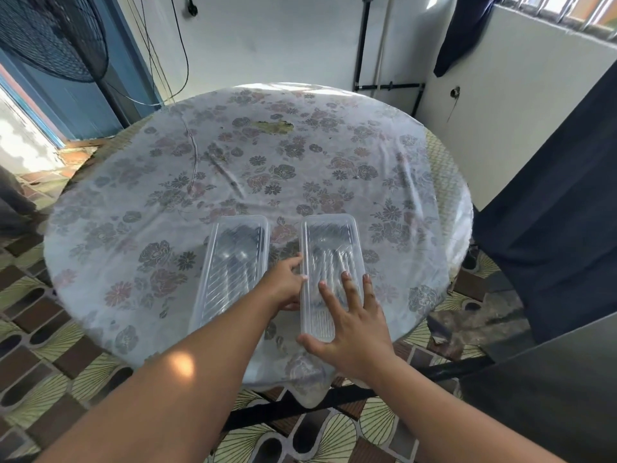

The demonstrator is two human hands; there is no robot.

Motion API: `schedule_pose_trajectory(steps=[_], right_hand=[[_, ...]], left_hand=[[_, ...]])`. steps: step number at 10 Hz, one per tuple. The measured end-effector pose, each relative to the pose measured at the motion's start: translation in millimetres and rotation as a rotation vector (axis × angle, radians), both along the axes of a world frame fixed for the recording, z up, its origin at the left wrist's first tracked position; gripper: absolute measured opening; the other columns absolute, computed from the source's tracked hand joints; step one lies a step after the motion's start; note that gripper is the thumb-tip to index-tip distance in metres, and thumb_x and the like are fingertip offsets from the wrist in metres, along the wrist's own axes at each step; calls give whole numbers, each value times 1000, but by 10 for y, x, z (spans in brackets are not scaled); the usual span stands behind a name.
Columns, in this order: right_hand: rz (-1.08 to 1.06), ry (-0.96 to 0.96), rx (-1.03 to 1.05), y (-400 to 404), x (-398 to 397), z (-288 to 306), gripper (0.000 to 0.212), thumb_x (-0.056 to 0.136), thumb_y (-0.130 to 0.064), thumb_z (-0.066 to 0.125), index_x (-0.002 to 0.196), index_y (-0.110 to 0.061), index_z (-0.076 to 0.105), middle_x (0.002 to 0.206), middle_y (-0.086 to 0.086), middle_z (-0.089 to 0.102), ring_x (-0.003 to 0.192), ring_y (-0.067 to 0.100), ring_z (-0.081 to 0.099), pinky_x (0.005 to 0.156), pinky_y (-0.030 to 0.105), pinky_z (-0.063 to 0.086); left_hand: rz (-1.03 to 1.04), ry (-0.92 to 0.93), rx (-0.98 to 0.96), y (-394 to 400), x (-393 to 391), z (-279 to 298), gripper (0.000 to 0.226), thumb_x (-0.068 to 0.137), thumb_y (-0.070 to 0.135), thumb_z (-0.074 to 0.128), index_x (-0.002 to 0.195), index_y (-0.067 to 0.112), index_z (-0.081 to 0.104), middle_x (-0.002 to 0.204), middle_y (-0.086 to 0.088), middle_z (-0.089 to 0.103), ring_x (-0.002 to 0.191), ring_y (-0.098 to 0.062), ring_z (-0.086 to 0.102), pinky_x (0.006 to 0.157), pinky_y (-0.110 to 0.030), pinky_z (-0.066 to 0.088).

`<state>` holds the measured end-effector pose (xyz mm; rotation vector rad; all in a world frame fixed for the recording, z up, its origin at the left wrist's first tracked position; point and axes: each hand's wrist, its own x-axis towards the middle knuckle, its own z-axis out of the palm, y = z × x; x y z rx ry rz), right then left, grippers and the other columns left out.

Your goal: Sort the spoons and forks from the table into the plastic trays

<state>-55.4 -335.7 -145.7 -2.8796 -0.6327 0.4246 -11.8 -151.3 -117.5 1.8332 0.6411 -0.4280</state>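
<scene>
Head camera looks down on a round table [140, 208] covered with a pale cloth with flower print, and the cloth has a torn patch [272, 127] near the far middle. Two clear plastic trays lie side by side on the near part of the table, long sides running away from the person, with a narrow strip of cloth between them. The left tray [213, 295] holds cutlery [238, 252] that looks dark through the plastic; the shapes are blurred, so I cannot tell if they are spoons or forks. The right tray [350, 228] also holds cutlery [325, 259], equally unclear. No loose spoon or fork shows on the cloth. The left hand [283, 284] is at the left long side of the right tray, in the gap between both trays, its fingers bent against the tray's rim; how firmly it grips I cannot say. The right hand [350, 329] lies over the near end of the right tray with fingers straight and spread wide, fingertips [345, 274] resting on top of the tray and the thumb at its near corner. Behind the table stand a white wall with hanging cables [182, 45], a dark fan [50, 31] at the upper left, and dark cloth [551, 212] at the right. The floor [50, 355] has patterned tiles.
</scene>
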Motion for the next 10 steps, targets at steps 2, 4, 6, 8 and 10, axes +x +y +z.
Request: schedule_pose_trajectory(steps=[2,4,6,8,10], right_hand=[[-56,-13,162,-18,123,3,96,78,-100,23,160,-51,12,170,-2,-7,153,31,-27,126,60,10],[-58,25,116,85,161,54,91,77,-100,23,155,-63,-8,169,-3,-25,153,36,-30,126,60,17],[-48,59,80,312,227,81,90,79,-99,21,153,-62,-15,167,-1,-32,151,38,-33,127,57,9],[-39,38,63,267,228,29,89,79,-99,16,151,-62,-20,165,1,-36,147,37,-40,128,55,1],[-68,170,263,217,286,135,85,82,-93,29,155,-63,-4,169,-9,-25,154,34,-26,125,59,-3]], left_hand=[[0,-32,26,-42,30,51,59,104,6,53,157,28,38,127,-9,62,98,-28,71,79,-46,64],[-103,-134,370,5,13,21,55,102,23,60,154,26,44,148,-7,56,115,-31,67,93,-45,59],[-86,-128,462,170,86,24,50,102,24,61,150,22,51,153,-5,52,137,-28,53,111,-44,46],[-111,-111,473,157,112,23,49,103,23,59,151,22,49,152,-6,53,135,-29,54,107,-44,50],[-169,-168,515,138,-45,232,67,102,27,60,161,27,28,154,-11,48,132,-28,55,106,-40,48]])
